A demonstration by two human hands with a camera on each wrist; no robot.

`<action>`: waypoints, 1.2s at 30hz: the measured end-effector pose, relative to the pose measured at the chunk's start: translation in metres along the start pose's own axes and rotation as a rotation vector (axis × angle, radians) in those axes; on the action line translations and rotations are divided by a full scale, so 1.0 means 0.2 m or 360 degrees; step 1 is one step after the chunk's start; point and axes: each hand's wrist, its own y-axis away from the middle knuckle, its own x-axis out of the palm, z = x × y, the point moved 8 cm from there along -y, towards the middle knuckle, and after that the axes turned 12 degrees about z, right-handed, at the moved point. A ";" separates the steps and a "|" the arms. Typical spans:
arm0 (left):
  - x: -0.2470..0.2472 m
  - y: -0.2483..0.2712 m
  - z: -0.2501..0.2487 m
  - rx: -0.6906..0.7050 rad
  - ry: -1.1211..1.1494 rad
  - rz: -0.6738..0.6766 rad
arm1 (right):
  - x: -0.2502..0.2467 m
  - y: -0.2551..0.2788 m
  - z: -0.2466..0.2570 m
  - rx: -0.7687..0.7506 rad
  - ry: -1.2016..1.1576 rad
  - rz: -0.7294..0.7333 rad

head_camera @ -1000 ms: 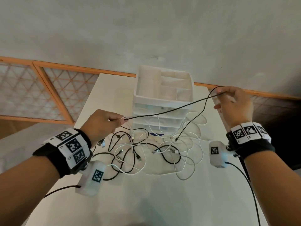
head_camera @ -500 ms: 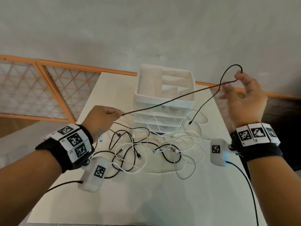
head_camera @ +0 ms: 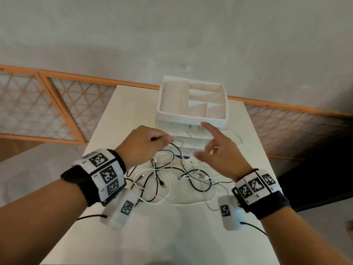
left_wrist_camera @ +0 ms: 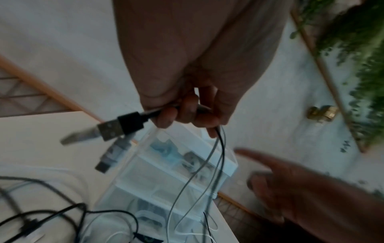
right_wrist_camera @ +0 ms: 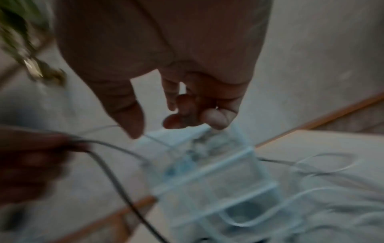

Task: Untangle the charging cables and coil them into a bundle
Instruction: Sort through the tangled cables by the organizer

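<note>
A black charging cable [left_wrist_camera: 222, 148] is pinched in my left hand [head_camera: 162, 139] just behind its USB plug [left_wrist_camera: 120, 126], and strands hang down from the fingers. My right hand [head_camera: 208, 148] hovers close to the right of the left hand, with its index finger out, its fingers spread and nothing in them. Under both hands, a tangle of black and white cables [head_camera: 168, 176] lies on the white table [head_camera: 172, 236]. In the right wrist view the black cable [right_wrist_camera: 116, 180] runs down from my left hand [right_wrist_camera: 31, 156].
A white drawer organiser [head_camera: 191, 119] with an open divided top stands at the back of the table, just beyond the hands. A white cable loop [head_camera: 236, 136] lies to its right. The table's edges drop off left and right; a wall is behind.
My right hand has let go of the raised black cable loop and come down and left, close to the left hand. The left hand moved right, and the cable now hangs slack.
</note>
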 end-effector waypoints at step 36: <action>0.12 0.13 0.31 -0.0458 0.0692 0.0142 | 0.30 -0.10 -0.84 0.0874 0.0807 0.0028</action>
